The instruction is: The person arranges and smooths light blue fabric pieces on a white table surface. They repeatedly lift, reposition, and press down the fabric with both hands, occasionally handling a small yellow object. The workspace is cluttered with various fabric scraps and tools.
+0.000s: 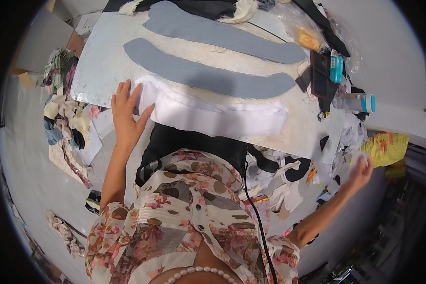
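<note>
Fingers spread, my left hand [127, 110] rests at the left end of a white curved fabric piece [220, 119] along the table's near edge. That piece looks layered, with a folded upper edge. Beyond it lie two curved grey-blue fabric pieces, one nearer [209, 78] and one farther [227, 37], roughly parallel and with frayed edges. My right hand [362, 172] is out past the table's right side, near a yellow plastic bag [385, 149]. It is blurred, and something whitish shows at its fingertips; whether it grips this is unclear.
On the right of the table [95, 71] are a smartphone [319, 74], a small teal box [336, 67] and a clear bottle with a blue cap [367, 103]. Fabric scraps [67, 117] pile at the left; more white scraps [284, 191] lie below. A black cord [257, 213] hangs by my body.
</note>
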Tool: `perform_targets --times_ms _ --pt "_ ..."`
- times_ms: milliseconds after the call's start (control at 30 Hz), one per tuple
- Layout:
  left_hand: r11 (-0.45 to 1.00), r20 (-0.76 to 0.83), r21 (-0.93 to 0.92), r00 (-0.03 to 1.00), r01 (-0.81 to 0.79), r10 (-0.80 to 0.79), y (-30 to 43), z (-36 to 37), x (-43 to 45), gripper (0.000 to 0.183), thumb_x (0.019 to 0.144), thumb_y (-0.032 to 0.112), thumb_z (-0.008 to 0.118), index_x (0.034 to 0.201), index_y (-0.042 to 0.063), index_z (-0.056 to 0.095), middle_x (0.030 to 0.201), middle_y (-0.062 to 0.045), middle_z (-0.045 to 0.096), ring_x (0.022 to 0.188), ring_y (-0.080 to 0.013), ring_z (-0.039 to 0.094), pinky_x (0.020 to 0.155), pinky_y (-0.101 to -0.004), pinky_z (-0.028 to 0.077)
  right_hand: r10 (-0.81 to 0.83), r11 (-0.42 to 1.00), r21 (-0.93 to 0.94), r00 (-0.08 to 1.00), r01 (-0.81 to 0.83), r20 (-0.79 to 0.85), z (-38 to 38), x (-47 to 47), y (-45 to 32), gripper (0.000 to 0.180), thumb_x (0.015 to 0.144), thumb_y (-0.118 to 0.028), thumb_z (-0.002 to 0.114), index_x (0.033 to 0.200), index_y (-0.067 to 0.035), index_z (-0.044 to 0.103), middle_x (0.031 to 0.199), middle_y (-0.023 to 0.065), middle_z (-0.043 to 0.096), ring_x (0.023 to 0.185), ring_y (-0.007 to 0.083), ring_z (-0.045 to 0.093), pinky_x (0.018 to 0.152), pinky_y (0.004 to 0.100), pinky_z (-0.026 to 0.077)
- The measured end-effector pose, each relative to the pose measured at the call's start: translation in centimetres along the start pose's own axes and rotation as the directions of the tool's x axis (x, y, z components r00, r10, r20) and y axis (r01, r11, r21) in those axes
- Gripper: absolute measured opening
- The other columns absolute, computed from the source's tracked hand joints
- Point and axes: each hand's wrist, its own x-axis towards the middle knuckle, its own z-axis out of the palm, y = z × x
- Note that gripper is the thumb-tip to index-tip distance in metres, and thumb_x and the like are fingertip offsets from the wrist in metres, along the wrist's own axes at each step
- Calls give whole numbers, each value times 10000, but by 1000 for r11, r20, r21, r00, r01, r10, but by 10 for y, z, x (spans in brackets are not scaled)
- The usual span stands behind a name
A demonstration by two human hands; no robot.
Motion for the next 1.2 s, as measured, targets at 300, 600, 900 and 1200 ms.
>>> perform_targets --times_ms 300,600,900,1200 --pt "224 653 -735 579 640 489 133 4 1 340 967 207 618 1286 89 613 1112 -58 679 1048 -114 603 892 -257 490 -291 710 576 577 -405 764 192 -127 -164 690 776 88 680 1407 44 405 1005 102 664 893 90 610 787 185 472" --pt "-193 592 -771 795 606 133 140 14 38 419 974 244 600 1351 68 549 1118 -23 641 899 -89 594 782 -267 508 -322 784 491 428 -379 845 220 -166 -187 717 768 165 646 1427 9 409 1119 128 657 905 94 650 765 201 513" --pt "100 336 -926 917 363 -216 100 0 63 224 945 176 655 1078 6 713 884 -26 706 777 -72 622 687 -233 501 -200 787 389 399 -478 895 238 -162 -168 656 777 121 668 1391 9 467 979 62 665 745 38 592 649 155 446" --pt "200 420 -840 838 505 -349 15 -9 83 149 893 133 700 959 -1 700 762 -12 657 604 -80 576 510 -225 477 -161 913 232 226 -336 961 265 -159 -160 520 793 82 671 1293 -15 565 768 -19 587 715 43 531 664 174 424"
